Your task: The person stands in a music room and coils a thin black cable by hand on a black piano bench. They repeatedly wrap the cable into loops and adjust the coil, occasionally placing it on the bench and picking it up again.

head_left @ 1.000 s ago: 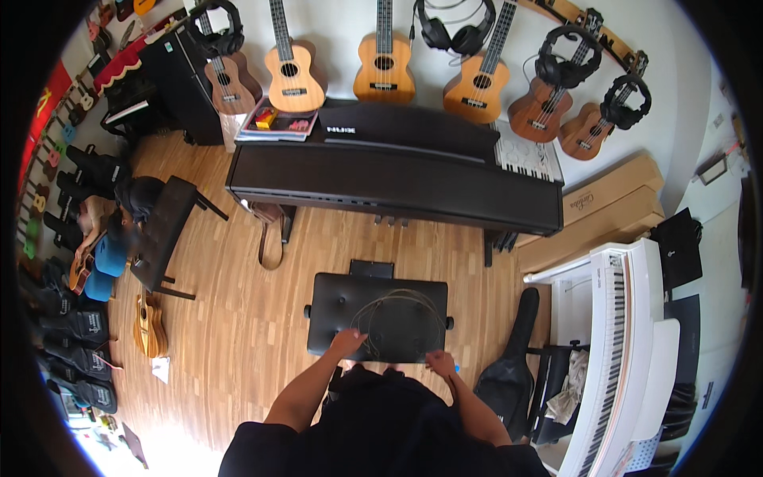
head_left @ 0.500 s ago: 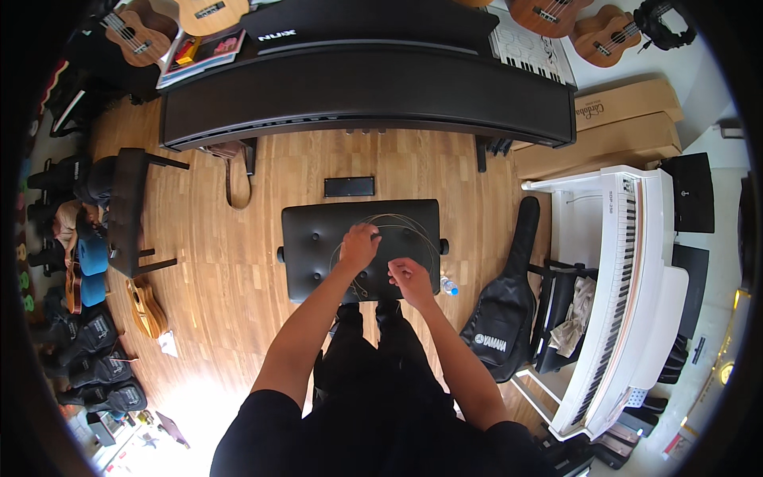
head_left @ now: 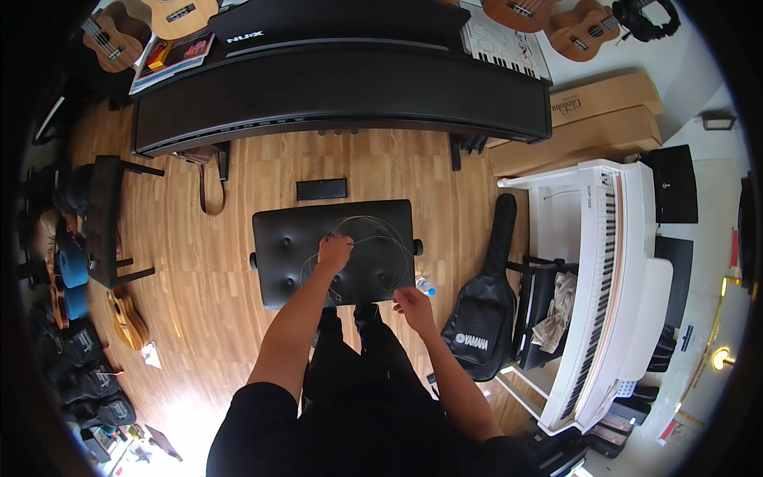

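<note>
Thin brass-coloured wire string [head_left: 380,237], like a guitar string, lies in wide loose loops over the black padded bench [head_left: 274,230]. My left hand [head_left: 335,251] is closed in a pinch on the loops, above the middle of the bench. At the bench's near right edge, my right hand [head_left: 414,308] has its fingers curled together, and a faint stretch of the string runs toward its fingertips. The exact grip there is too small to make out. A small twisted end of string shows near the bench's front edge, between the hands.
A dark digital piano [head_left: 342,91] spans the far side, with a black pedal [head_left: 322,189] on the floor before it. By the bench's right side is a clear bottle [head_left: 426,286]. Further right are a black guitar bag [head_left: 481,318] and a white piano [head_left: 588,302]. An acoustic guitar [head_left: 127,319] is at left.
My right hand has moved nearer to me, away from the loops, toward the bench's front right edge. My left hand stays on the loops. The whole view has shifted slightly.
</note>
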Action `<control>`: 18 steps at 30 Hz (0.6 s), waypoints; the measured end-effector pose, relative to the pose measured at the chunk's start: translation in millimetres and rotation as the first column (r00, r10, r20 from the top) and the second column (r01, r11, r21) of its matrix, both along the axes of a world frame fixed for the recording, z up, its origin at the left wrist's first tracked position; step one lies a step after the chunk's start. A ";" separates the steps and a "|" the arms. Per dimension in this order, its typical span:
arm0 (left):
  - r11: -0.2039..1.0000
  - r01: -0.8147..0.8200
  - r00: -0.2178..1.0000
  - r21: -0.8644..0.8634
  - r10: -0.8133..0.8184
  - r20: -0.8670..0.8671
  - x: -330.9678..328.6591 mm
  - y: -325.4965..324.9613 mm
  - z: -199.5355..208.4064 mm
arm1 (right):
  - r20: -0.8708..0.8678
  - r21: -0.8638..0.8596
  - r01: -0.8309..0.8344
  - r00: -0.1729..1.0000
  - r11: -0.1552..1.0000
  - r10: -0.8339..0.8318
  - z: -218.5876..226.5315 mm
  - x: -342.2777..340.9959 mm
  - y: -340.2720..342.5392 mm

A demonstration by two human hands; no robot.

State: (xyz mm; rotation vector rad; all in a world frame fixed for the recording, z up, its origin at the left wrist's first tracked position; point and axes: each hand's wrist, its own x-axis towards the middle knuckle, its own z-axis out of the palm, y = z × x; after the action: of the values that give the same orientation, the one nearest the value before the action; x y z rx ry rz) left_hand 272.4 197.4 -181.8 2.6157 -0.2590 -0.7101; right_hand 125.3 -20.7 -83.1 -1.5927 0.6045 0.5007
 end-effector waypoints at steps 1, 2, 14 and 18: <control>1.000 0.010 1.000 -0.023 -0.010 -0.011 -4.8 0.3 8.1 | 0.001 -0.012 -0.005 1.000 1.000 0.005 -3.5 0.5 -6.5; 0.997 -0.006 1.000 -0.079 0.006 0.001 -10.1 3.0 19.4 | 0.012 -0.019 -0.005 1.000 1.000 0.005 -3.5 3.5 -9.5; 0.895 -0.109 0.990 -0.433 0.058 -0.128 -86.8 6.0 103.3 | -0.029 -0.640 -0.393 0.871 0.661 0.490 -43.5 25.6 -0.4; 0.894 -0.108 0.988 -0.435 0.048 -0.147 -94.1 5.2 119.5 | -0.075 -0.651 -0.384 0.891 0.655 0.448 -54.2 25.0 -4.3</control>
State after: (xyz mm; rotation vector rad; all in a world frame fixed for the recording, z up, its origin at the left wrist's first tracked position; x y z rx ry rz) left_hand 178.3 202.6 -62.4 2.1241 -0.2406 -0.7000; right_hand 150.3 -25.0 -137.3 -2.4527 0.3391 0.5840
